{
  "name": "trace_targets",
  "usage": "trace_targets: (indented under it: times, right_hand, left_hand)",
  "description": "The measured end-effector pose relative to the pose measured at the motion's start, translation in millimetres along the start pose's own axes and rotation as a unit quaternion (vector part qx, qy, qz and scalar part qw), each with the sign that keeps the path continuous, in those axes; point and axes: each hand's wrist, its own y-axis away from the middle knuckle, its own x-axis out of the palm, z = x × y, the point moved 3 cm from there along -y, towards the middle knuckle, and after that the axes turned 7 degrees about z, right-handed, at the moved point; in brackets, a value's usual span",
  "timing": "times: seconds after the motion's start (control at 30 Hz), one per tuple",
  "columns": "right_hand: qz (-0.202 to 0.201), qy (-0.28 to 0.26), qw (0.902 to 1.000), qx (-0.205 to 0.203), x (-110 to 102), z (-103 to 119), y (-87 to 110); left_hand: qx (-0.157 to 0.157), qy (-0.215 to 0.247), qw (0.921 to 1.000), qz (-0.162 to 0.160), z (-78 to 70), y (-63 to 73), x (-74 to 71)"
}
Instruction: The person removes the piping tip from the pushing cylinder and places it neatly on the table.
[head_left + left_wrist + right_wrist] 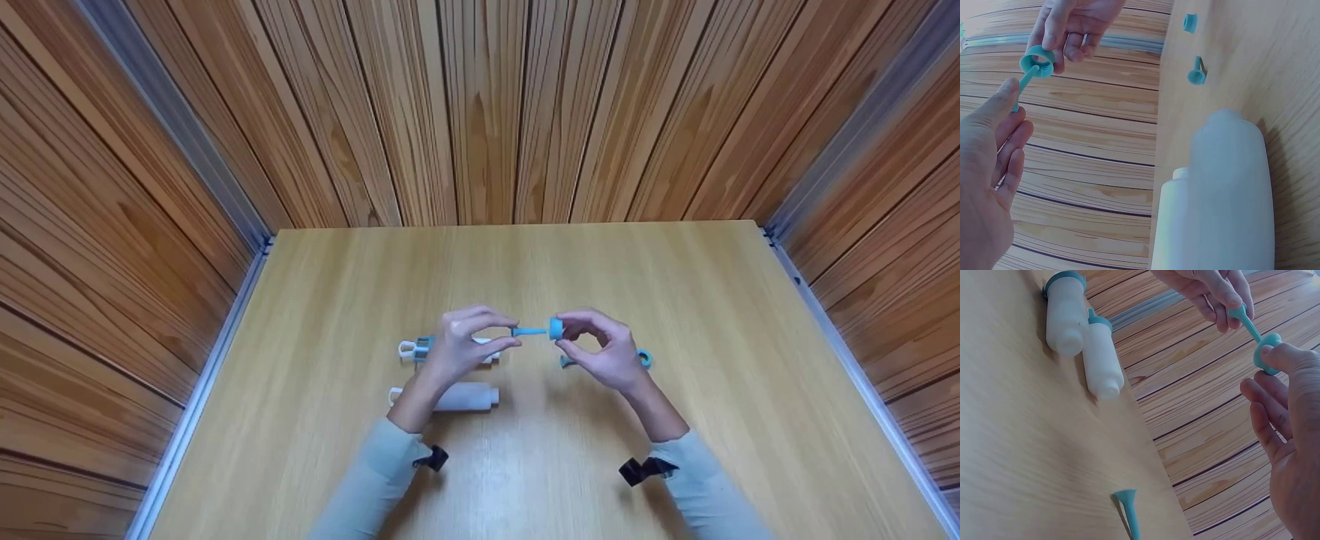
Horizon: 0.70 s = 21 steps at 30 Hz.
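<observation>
My left hand (469,341) pinches the flared end of a thin teal stem (531,331) between thumb and fingertips. Facing it, my right hand (604,349) holds a teal ring-shaped cap (556,328) by its rim. Both pieces are held up above the table, the stem's free tip pointing at the cap. In the left wrist view, that tip overlaps the opening of the cap (1037,62). The right wrist view has the stem (1249,326) meeting the cap (1267,354) in line.
Two whitish bottles (466,397) lie on the table by my left forearm, teal parts at their far ends in the right wrist view. A second teal stem (1127,509) and another teal ring (645,358) rest near my right hand. Wood-plank walls (480,112) enclose the table.
</observation>
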Motion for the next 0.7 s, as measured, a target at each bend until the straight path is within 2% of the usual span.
trace_targets:
  times: [0.17,0.4,0.7]
  right_hand:
    - [-0.001,0.009,0.9999,0.006,-6,0,3.5]
    - [0.005,0.014,0.9999,0.006,-15,-1,10.4]
    - [0.001,0.042,0.9975,0.056,-29,-2,23.9]
  left_hand:
    - [-0.003,0.008,1.0,0.004,-2.0,-2.2,1.9]
    - [0.013,0.02,0.9997,0.01,-4.0,-7.7,6.9]
    - [0.028,0.037,0.9985,0.029,-4.9,-12.2,17.8]
